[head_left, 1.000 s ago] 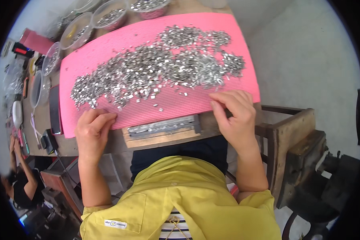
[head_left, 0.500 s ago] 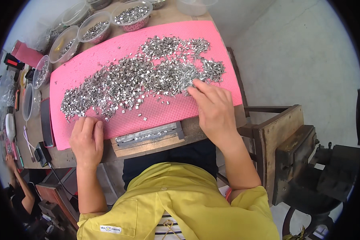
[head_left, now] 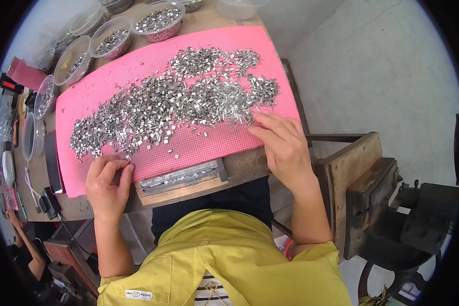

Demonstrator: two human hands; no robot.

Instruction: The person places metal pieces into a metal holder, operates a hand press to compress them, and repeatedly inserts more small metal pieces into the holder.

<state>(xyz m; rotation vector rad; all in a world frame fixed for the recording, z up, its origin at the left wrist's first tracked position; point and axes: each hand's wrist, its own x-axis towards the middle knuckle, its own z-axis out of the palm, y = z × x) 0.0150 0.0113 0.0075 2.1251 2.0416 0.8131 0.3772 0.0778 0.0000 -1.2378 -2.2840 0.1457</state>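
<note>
A pink textured mat (head_left: pixel 209 145) covers most of the table. Across it spreads a long heap of small silvery metal pieces (head_left: pixel 153 102), mostly little blocks. Thin metal pins (head_left: pixel 232 99) lie bunched at its right part. At the mat's near left edge, my left hand (head_left: pixel 106 186) is closed, thumb and forefinger pinched by a tiny silvery piece. My right hand (head_left: pixel 285 150) is just right of the pins, fingers bent and tips close together; what they hold is too small to make out. Between my hands, a grooved metal fixture (head_left: pixel 183 174) holds a row of small bright parts.
Clear plastic tubs (head_left: pixel 158 20) of metal pieces line the far and left edges. A dark phone-like slab (head_left: pixel 54 163) and black adapter (head_left: pixel 49 203) lie left. Dark machinery (head_left: pixel 418 214) stands right beside a wooden frame (head_left: pixel 349 176). Another person's arm (head_left: pixel 29 250) shows far left.
My right hand has drawn back from the pins, rightward and toward me. My left fingers have curled into a pinch at the mat's edge. The whole view has shifted slightly.
</note>
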